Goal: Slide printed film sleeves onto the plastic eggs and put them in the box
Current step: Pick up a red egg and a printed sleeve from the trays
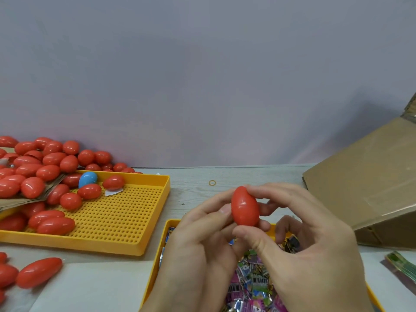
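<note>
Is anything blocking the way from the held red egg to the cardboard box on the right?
Nothing visible does. Both hands hold the red egg above the sleeve tray; only bare table lies before the cardboard box, whose opening is out of view.

Glossy red egg (245, 207) held up; heap of red eggs (38, 167) with 1 blue egg (87, 179). Yellow perforated tray (117, 212), dotted with holes. Film sleeves (252, 280) printed pink, purple, green. Brown cardboard box (369, 185). Pale grey worktop (247, 176).
</note>
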`<state>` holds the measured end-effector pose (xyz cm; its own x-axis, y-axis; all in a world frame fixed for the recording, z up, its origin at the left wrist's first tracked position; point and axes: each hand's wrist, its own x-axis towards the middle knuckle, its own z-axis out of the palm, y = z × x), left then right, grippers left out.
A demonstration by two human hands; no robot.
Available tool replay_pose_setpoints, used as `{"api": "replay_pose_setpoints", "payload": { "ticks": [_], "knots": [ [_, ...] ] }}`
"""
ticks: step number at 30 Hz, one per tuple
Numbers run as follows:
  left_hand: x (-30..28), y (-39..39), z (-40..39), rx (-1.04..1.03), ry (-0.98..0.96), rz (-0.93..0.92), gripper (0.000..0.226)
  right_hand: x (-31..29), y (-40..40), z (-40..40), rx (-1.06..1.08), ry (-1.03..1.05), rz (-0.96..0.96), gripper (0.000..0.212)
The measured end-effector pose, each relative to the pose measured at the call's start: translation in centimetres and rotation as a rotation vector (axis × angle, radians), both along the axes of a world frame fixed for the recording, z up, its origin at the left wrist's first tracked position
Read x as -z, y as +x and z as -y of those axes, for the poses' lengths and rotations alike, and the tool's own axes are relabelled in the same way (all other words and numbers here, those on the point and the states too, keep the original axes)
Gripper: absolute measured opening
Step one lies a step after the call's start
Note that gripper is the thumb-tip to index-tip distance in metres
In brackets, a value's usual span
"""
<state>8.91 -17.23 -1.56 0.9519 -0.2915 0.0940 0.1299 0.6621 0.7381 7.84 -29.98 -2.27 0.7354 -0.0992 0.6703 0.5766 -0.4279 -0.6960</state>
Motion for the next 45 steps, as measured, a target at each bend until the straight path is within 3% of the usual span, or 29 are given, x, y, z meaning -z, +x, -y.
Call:
{"api": "replay_pose_setpoints", "payload": {
  "ticks": [7,12,16,19,22,26,31,36,40,45],
  "knots": [
    [0.1,0.2,-0.1,0.059,-0.026,-0.012,0.038,-0.1,0.1,0.1,-0.012,-0.014,0.007,0.046],
    [0.1,0.2,0.0,0.047,0.019,-0.029,0.026,-0.4,-0.1,0.0,-0.02,-0.026,0.027,0.041],
    [-0.1,0.3,0.3,-0.056,0.056,-0.04,0.026,-0.3,-0.2,0.1,-0.031,-0.021,-0.022,0.044],
    [0.0,0.9,-0.5,-0.296,0.076,-0.069,0.031,0.1,-0.4,0.3,-0.048,-0.029,-0.085,0.035],
    [0.1,1.7,-1.9,-0.558,0.267,-0.01,0.037,-0.1,-0.5,0.3,-0.045,-0.176,-0.152,0.016],
    [0.2,1.9,-3.0,-0.663,0.343,0.027,0.038,-0.7,-0.9,-0.5,-0.086,-0.494,-0.373,0.003],
    [0.7,1.9,-2.9,-0.621,0.389,0.027,0.024,-1.3,-1.1,-1.3,-0.112,-0.707,-0.61,0.039],
    [0.7,1.8,-2.6,-0.565,0.474,0.08,0.015,-1.6,-0.9,-1.0,-0.122,-0.6,-0.74,0.019],
    [0.7,1.6,-2.5,-0.531,0.535,0.121,0.017,-1.5,-0.8,-0.3,-0.157,-0.511,-0.744,0.021],
    [1.0,1.7,-2.4,-0.468,0.57,0.177,0.012,-0.7,-0.1,0.9,-0.201,0.011,-0.726,0.018]
  ]
}}
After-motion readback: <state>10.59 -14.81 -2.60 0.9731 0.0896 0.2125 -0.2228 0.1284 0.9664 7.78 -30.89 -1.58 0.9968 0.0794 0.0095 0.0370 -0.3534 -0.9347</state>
